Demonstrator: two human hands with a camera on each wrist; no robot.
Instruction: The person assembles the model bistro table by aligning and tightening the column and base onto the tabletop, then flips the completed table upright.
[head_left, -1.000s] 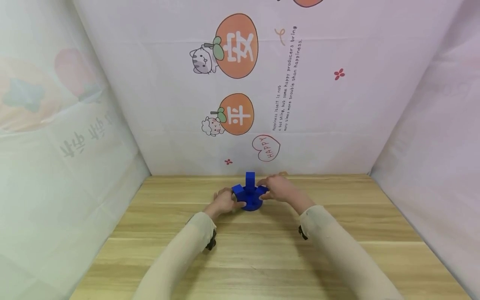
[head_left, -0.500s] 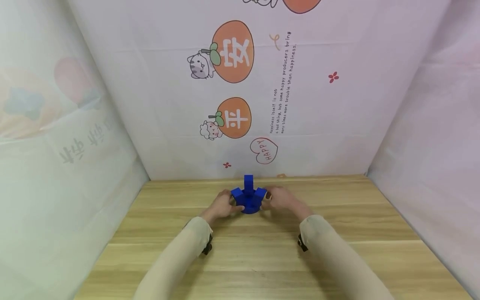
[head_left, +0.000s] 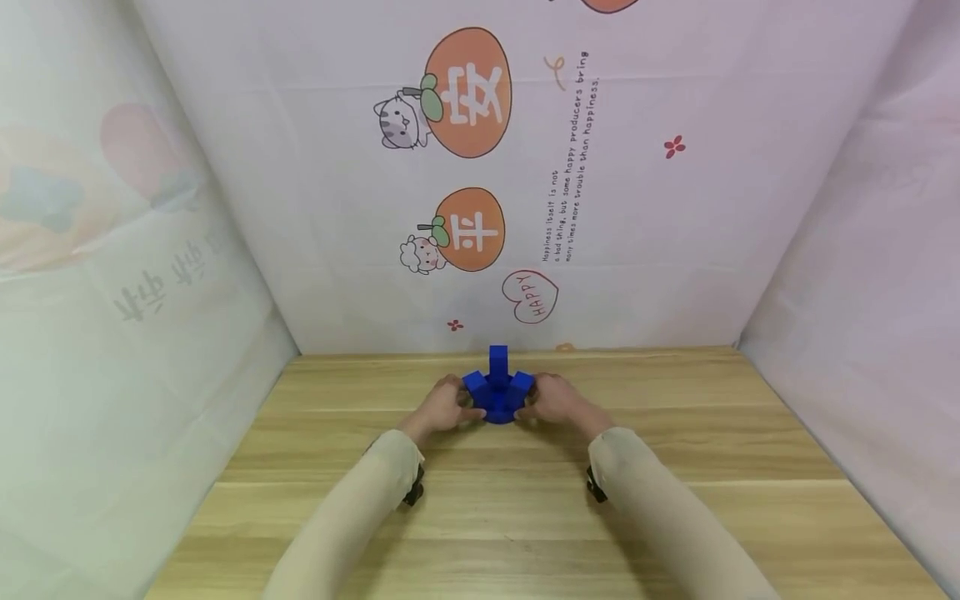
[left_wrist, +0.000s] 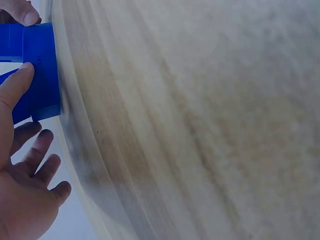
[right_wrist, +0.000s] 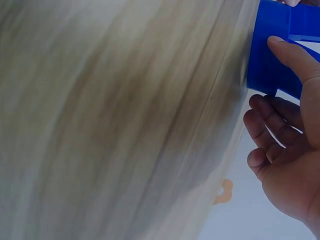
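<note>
A blue round-based stand (head_left: 500,410) with three upright blocky prongs stands on the wooden table near its back edge. My left hand (head_left: 445,405) holds its left side; in the left wrist view the thumb (left_wrist: 19,82) presses the base's wall and the other fingers curl behind. My right hand (head_left: 557,400) grips the right side in the same way. Its thumb (right_wrist: 292,52) lies on the blue base (right_wrist: 267,55) in the right wrist view, with the index finger behind the stand. The far side of the base is hidden.
The wooden table (head_left: 502,517) spreads out in front of the stand. A white printed cloth wall (head_left: 630,217) rises close behind it, with cloth walls left (head_left: 172,358) and right (head_left: 847,275) too.
My right hand has come down from the top of the right prong to the side of the base, so that prong shows more fully. The left hand stays at the left side.
</note>
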